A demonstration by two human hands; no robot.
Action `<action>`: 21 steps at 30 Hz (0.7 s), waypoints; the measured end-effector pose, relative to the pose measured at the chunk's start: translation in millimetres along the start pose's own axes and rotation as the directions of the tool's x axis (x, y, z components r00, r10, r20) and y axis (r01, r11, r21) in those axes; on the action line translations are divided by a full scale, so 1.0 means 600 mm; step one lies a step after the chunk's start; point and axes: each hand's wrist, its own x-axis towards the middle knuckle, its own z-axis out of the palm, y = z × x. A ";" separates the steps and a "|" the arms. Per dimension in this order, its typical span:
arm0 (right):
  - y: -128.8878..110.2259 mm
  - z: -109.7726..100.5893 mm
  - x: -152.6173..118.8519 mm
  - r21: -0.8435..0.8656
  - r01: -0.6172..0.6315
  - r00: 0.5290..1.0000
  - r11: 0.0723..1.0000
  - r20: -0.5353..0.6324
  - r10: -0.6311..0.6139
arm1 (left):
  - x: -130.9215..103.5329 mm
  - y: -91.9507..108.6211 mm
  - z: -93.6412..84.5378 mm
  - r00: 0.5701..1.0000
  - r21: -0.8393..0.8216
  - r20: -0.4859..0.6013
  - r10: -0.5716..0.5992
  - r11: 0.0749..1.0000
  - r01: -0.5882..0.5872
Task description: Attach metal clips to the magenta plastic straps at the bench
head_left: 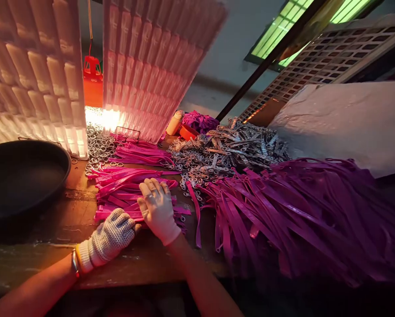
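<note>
My left hand [115,235], in a knitted dotted glove with one fingertip bare, is closed at the near edge of a pile of magenta straps [118,185]; what it grips, if anything, is hidden. My right hand [156,207], in a thin white glove, rests over the same straps with its fingers bent and close together. Whether it holds a strap cannot be made out. Just right of it lies a single magenta strap [195,211]. Behind the hands is a heap of metal clasps [224,149], and a pile of metal rings [100,145] lies at the back left.
A dark round pan [26,176] stands at the left. A large heap of purple straps [293,211] covers the right side. Two ribbed translucent panels [151,66] rise behind, with a red lamp [93,83] between them. A white-covered block [345,123] stands at the right.
</note>
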 end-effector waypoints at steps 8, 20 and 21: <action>-0.008 0.033 -0.002 -0.121 -0.179 0.958 0.976 0.203 0.201 | -0.010 0.004 0.007 1.000 -0.001 0.017 -0.012 1.000 0.012; -0.002 0.025 0.021 -0.208 -0.208 0.861 0.956 0.425 0.280 | -0.013 0.019 0.009 1.000 -0.012 0.004 -0.031 0.999 0.031; 0.000 0.022 0.031 -0.222 -0.199 0.828 0.955 0.484 0.285 | -0.014 0.021 0.010 1.000 -0.028 0.011 -0.027 0.999 0.027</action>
